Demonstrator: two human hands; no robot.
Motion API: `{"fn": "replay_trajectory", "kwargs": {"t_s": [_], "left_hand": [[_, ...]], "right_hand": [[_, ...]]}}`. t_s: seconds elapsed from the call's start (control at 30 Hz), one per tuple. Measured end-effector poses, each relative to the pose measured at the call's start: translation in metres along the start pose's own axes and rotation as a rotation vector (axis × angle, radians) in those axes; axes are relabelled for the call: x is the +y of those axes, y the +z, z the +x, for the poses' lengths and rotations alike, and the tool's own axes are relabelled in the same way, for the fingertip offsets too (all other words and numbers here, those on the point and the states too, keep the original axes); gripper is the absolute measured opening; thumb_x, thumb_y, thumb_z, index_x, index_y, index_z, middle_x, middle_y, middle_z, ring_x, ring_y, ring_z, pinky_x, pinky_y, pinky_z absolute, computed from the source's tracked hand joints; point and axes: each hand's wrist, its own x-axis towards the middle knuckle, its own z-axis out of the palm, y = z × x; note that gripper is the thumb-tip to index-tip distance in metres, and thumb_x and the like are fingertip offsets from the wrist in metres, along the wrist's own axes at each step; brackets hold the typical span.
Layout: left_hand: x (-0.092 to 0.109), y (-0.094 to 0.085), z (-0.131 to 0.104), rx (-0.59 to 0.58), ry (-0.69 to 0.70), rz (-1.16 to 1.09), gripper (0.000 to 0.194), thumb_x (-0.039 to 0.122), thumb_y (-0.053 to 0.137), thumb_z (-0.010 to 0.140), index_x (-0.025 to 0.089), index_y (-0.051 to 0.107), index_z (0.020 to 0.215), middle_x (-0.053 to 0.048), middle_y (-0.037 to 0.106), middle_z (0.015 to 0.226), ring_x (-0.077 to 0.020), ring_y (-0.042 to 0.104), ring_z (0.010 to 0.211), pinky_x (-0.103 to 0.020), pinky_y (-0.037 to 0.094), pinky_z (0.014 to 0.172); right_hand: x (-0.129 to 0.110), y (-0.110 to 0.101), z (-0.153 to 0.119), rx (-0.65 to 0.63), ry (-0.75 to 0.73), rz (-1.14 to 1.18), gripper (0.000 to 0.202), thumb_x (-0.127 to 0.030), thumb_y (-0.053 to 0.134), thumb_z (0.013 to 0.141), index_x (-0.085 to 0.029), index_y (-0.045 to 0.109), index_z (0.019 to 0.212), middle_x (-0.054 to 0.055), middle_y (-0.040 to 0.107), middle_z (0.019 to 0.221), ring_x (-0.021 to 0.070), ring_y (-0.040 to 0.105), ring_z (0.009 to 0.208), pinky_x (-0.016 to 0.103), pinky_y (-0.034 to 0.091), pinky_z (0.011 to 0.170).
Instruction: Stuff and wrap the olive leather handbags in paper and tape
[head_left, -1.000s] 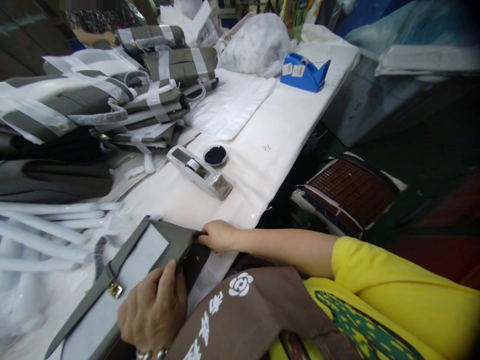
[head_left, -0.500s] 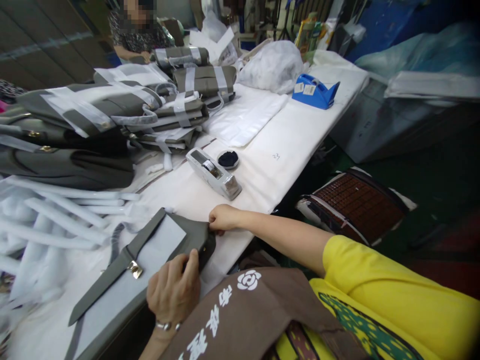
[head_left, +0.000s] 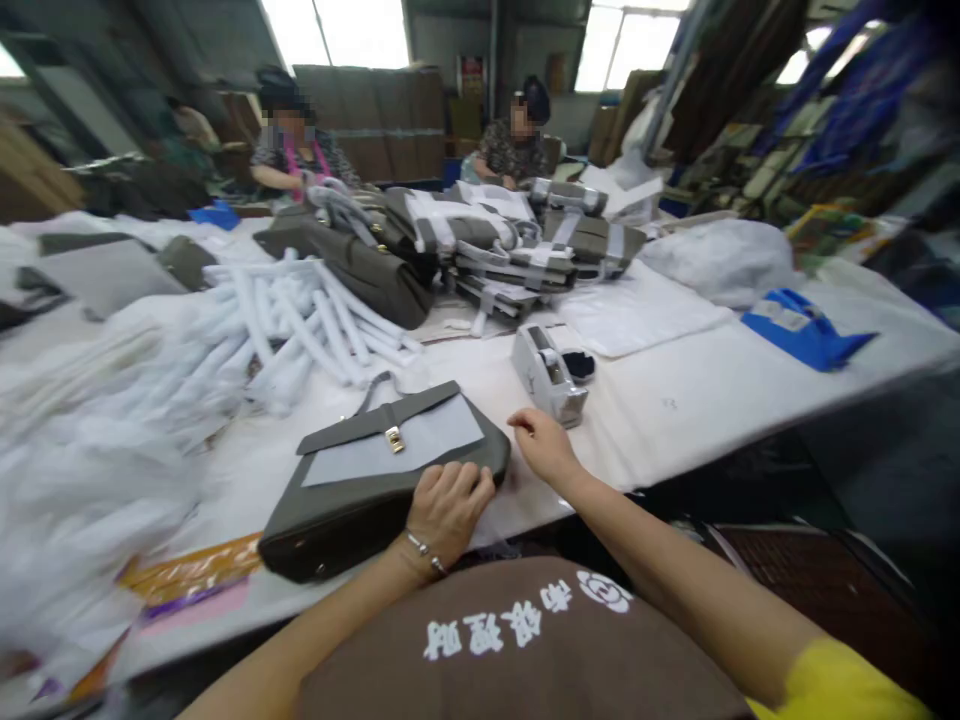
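An olive-grey handbag (head_left: pixel 345 515) lies on the white-covered table in front of me, its bottom edge facing me. A white sheet (head_left: pixel 444 436) sits partly under its flap strap, which carries a gold clasp (head_left: pixel 394 439). My left hand (head_left: pixel 450 505), with a bracelet at the wrist, is bent over the bag's near edge by the right corner and grips it. Just right of the bag, apart from it, is my right hand (head_left: pixel 546 446), fingers curled into a pinch; whatever is between the fingertips is hidden. Close beyond that hand stands a grey tape dispenser (head_left: pixel 544 375).
White foam tubes (head_left: pixel 300 320) and clear plastic wrap (head_left: pixel 97 480) cover the left side. Wrapped bags (head_left: pixel 517 245) are piled behind. A blue tape dispenser (head_left: pixel 799 325) stands at the right. Two people (head_left: pixel 296 150) work across the table.
My right hand has left the bag's corner and is now beside the grey tape dispenser. My left hand stays on the bag's edge. The view has swung left and up.
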Motion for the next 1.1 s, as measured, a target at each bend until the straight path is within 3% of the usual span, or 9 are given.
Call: {"fn": "replay_trajectory", "kwargs": {"t_s": [0.07,0.17,0.3,0.43,0.5,0.6,0.7,0.8,1.1], "left_hand": [[0.0,0.003,-0.006,0.009,-0.004,-0.035,0.024,0.02,0.045,0.089,0.022,0.056,0.11,-0.004,0.06,0.085,-0.0169,0.053,0.077,-0.035,0.037,0.068],[0.001,0.014,-0.017,0.101,-0.037,-0.091,0.027,0.017,0.044,0.088,0.021,0.057,0.111,-0.006,0.063,0.093,-0.0188,0.055,0.09,-0.038,0.04,0.081],[-0.003,0.017,-0.038,0.168,0.031,-0.172,0.032,0.016,0.044,0.086,0.02,0.057,0.116,-0.007,0.061,0.115,-0.0203,0.048,0.114,-0.038,0.033,0.101],[-0.021,-0.006,-0.083,0.262,0.096,-0.252,0.032,0.018,0.048,0.085,0.021,0.056,0.116,-0.005,0.062,0.114,-0.0174,0.049,0.116,-0.033,0.034,0.103],[-0.031,-0.019,-0.118,0.334,-0.151,-0.265,0.028,0.017,0.053,0.082,0.021,0.057,0.11,-0.004,0.065,0.101,-0.0171,0.055,0.104,-0.032,0.042,0.094],[-0.045,-0.033,-0.168,0.462,-0.777,-0.24,0.018,0.026,0.062,0.077,0.019,0.055,0.092,-0.005,0.06,0.086,-0.0188,0.059,0.085,-0.034,0.049,0.078],[-0.058,-0.039,-0.195,0.351,-1.257,-0.422,0.033,0.044,0.06,0.077,0.018,0.052,0.096,-0.005,0.06,0.089,-0.0203,0.061,0.081,-0.035,0.051,0.073],[-0.069,-0.042,-0.197,0.164,-1.392,-0.73,0.035,0.05,0.055,0.079,0.02,0.054,0.098,-0.003,0.064,0.091,-0.0198,0.063,0.083,-0.034,0.05,0.077],[-0.097,-0.029,-0.189,0.093,-1.652,-1.142,0.031,0.041,0.064,0.067,0.02,0.049,0.085,0.003,0.061,0.063,-0.0169,0.061,0.058,-0.027,0.049,0.053]], "right_hand": [[-0.027,-0.003,-0.002,0.12,-0.317,0.082,0.024,-0.016,0.042,0.084,-0.018,0.061,0.099,0.008,0.064,0.104,0.018,0.057,0.102,0.033,0.044,0.092],[-0.064,0.007,-0.005,-0.128,-0.708,0.119,0.028,-0.024,0.048,0.086,-0.02,0.06,0.111,0.008,0.059,0.118,0.0187,0.052,0.112,0.036,0.039,0.1],[-0.074,0.031,-0.005,-0.517,-0.702,0.152,0.045,-0.036,0.032,0.093,-0.017,0.044,0.133,0.01,0.049,0.135,0.0204,0.043,0.126,0.041,0.031,0.108],[-0.061,0.041,-0.003,-0.545,-0.638,0.216,0.048,-0.035,0.018,0.097,-0.02,0.034,0.139,0.008,0.047,0.137,0.0175,0.041,0.127,0.041,0.03,0.108],[-0.062,0.043,-0.006,-0.505,-0.707,0.086,0.048,-0.039,0.033,0.094,-0.021,0.036,0.138,0.008,0.045,0.139,0.0196,0.038,0.129,0.042,0.028,0.109],[-0.066,0.047,-0.012,-0.43,-0.812,-0.115,0.056,-0.037,0.05,0.087,-0.023,0.036,0.139,0.008,0.041,0.141,0.0227,0.035,0.131,0.044,0.028,0.109],[-0.066,0.052,-0.016,-0.354,-0.86,-0.205,0.054,-0.028,0.049,0.087,-0.026,0.035,0.139,0.007,0.041,0.141,0.0218,0.037,0.129,0.045,0.031,0.108],[-0.062,0.057,-0.014,-0.306,-0.906,-0.259,0.05,-0.021,0.045,0.088,-0.027,0.038,0.138,0.006,0.044,0.139,0.021,0.041,0.127,0.044,0.034,0.106],[-0.054,0.065,-0.018,-0.337,-0.983,-0.363,0.061,-0.005,0.043,0.08,-0.033,0.043,0.135,0.002,0.043,0.141,0.0221,0.036,0.131,0.045,0.036,0.105]]}}
